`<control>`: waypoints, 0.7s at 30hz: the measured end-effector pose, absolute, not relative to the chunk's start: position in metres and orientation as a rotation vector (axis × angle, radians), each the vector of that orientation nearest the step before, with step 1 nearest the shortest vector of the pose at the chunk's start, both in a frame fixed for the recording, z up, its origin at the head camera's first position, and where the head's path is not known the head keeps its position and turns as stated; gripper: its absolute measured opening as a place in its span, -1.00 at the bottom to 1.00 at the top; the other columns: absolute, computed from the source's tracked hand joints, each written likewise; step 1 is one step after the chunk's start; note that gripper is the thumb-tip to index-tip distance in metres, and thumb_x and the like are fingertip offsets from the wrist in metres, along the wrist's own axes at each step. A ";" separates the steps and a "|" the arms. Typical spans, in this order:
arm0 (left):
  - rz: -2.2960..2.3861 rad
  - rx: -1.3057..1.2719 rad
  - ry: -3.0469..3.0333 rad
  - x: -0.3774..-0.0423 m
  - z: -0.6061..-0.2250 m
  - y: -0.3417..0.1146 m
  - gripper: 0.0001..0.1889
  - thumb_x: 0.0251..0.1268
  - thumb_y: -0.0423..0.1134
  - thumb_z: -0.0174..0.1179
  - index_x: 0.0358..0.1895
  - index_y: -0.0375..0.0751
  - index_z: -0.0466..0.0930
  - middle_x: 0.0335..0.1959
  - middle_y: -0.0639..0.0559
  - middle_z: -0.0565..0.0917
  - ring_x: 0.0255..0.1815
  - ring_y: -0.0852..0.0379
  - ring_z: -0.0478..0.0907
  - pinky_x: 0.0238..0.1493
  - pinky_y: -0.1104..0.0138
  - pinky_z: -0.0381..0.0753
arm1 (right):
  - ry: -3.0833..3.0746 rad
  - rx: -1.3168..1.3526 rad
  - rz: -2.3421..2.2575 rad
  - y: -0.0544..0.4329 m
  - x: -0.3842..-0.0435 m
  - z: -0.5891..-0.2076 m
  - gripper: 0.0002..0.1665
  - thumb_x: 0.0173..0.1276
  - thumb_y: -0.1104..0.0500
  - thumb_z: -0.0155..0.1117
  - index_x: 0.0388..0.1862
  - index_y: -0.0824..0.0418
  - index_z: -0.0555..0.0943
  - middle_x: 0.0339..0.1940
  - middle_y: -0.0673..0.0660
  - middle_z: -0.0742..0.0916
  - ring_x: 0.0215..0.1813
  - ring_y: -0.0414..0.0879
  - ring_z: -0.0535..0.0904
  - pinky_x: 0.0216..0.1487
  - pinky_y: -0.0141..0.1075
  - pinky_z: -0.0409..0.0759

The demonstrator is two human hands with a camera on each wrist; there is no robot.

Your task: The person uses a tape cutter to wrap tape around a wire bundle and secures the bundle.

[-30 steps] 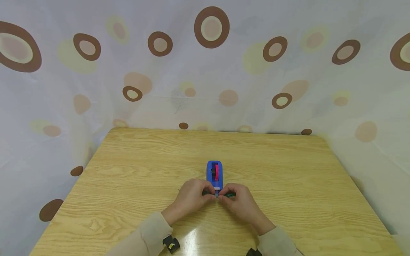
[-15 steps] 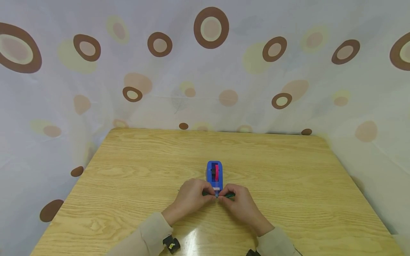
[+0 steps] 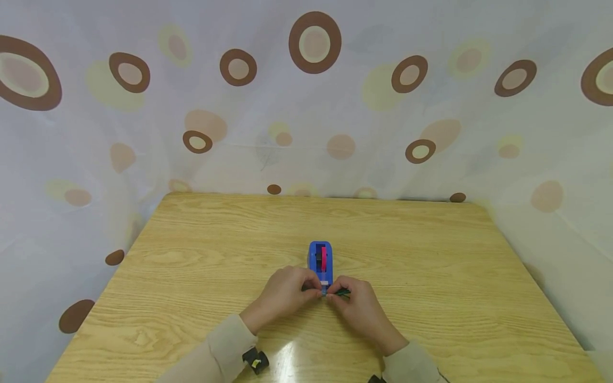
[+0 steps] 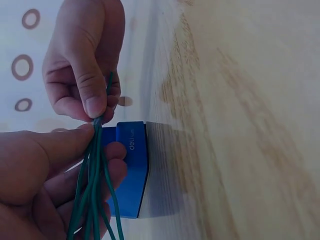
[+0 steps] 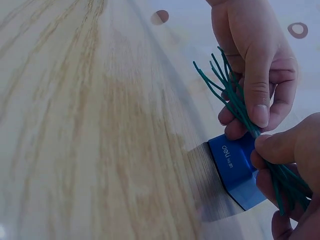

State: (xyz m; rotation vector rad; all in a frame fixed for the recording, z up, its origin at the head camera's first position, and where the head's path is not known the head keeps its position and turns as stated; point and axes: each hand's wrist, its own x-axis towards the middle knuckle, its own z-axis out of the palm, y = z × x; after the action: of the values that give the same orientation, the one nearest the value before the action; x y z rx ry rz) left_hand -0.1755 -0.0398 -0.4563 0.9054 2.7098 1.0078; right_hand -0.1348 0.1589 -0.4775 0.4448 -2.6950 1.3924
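Several thin green wires form a bundle that runs crosswise between my hands. My left hand pinches it near the middle between thumb and fingertips. Close beside, the right hand pinches the bundle too, the fingertips of both hands almost meeting. Loose wire ends fan out past the left hand in the right wrist view. Right behind the fingertips stands a blue tape dispenser with a pink-cored roll. A short strip of clear tape appears to reach from its front edge to the bundle.
The wooden table stretches out on all sides of the dispenser. A patterned cloth hangs behind the table and along its sides. A black wrist strap sits at the left sleeve.
Both hands keep their grip at nearly the same spot. The thin wire ends left of my left hand no longer show in the head view.
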 end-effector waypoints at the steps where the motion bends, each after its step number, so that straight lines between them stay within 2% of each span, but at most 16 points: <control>1: 1.013 0.901 2.701 -0.176 -0.457 -0.040 -0.93 0.24 -0.14 0.39 -0.38 0.07 0.70 -0.44 0.36 0.66 -0.41 0.45 0.54 -0.30 0.40 0.55 | -2.689 0.447 1.388 0.159 -0.135 -0.477 -0.78 0.20 0.38 0.45 -0.43 0.06 0.66 -0.35 -0.11 0.74 -0.19 -0.21 0.63 -0.09 -0.23 0.61; 21: 1.167 0.802 2.622 -0.178 -0.461 -0.039 -0.87 0.12 -0.25 0.47 -0.48 0.01 0.70 -0.55 0.37 0.63 -0.49 0.42 0.53 -0.39 0.44 0.53 | -2.637 0.444 1.422 0.157 -0.134 -0.478 -0.76 0.16 0.41 0.47 -0.39 0.07 0.68 -0.34 -0.12 0.74 -0.17 -0.20 0.66 -0.06 -0.19 0.64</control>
State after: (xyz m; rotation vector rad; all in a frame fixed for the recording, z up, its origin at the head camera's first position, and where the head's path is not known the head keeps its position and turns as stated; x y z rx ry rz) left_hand -0.1776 -0.0388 -0.4612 0.8021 2.6215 1.1672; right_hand -0.1343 0.1574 -0.4780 0.4442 -2.6371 1.4217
